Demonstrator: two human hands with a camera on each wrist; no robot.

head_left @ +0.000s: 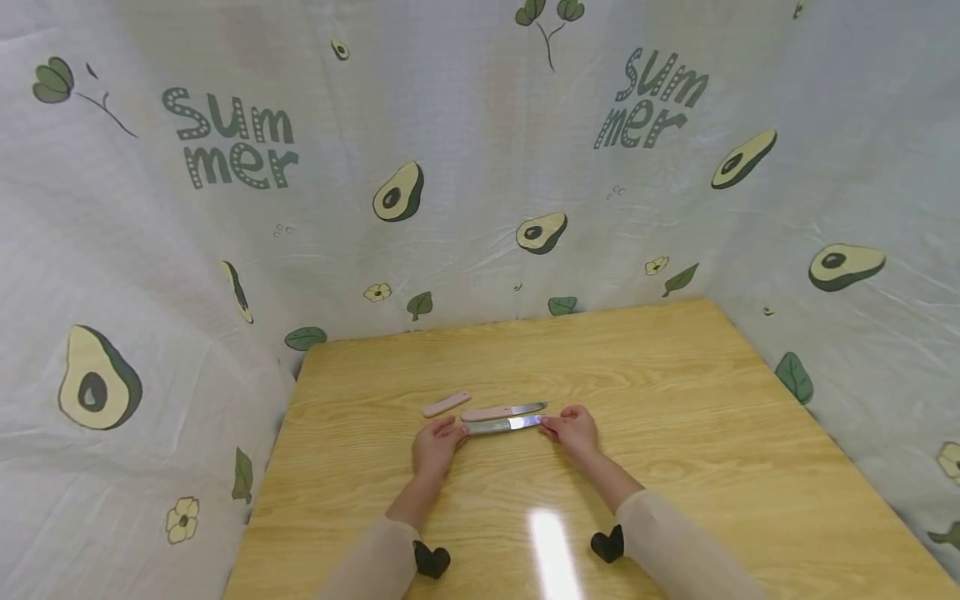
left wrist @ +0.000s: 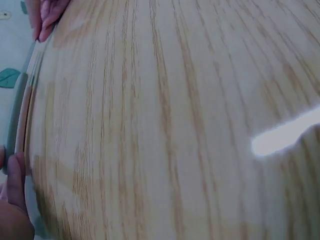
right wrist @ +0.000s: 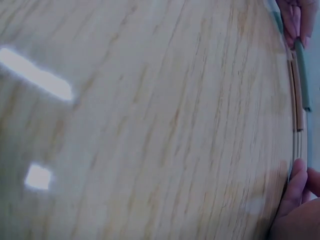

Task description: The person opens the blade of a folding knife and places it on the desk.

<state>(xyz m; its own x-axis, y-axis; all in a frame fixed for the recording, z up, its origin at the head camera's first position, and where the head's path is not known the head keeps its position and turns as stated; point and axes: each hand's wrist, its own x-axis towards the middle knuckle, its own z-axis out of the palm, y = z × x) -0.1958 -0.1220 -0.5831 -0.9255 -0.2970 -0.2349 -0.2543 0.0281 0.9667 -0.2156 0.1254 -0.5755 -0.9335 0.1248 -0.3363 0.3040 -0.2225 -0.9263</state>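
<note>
A paring knife with a grey-green handle (head_left: pixel 489 427) is held level between both hands, its shiny blade (head_left: pixel 525 422) pointing right. My left hand (head_left: pixel 437 448) pinches the handle's end between thumb and fingers. At the other end, my right hand (head_left: pixel 573 432) pinches the blade by its tip. Just behind lies a second knife with a pink handle (head_left: pixel 487 413), its blade also toward the right. In the left wrist view the green handle (left wrist: pixel 16 115) overlaps the pink one. A pink sheath-like strip (head_left: pixel 447 404) rests farther back, slightly angled.
The knives are over a wood-grain table (head_left: pixel 675 400), with a bright light reflection (head_left: pixel 551 542) near its front. A white curtain (head_left: pixel 465 117) printed with avocados and lettering surrounds the table's back and sides.
</note>
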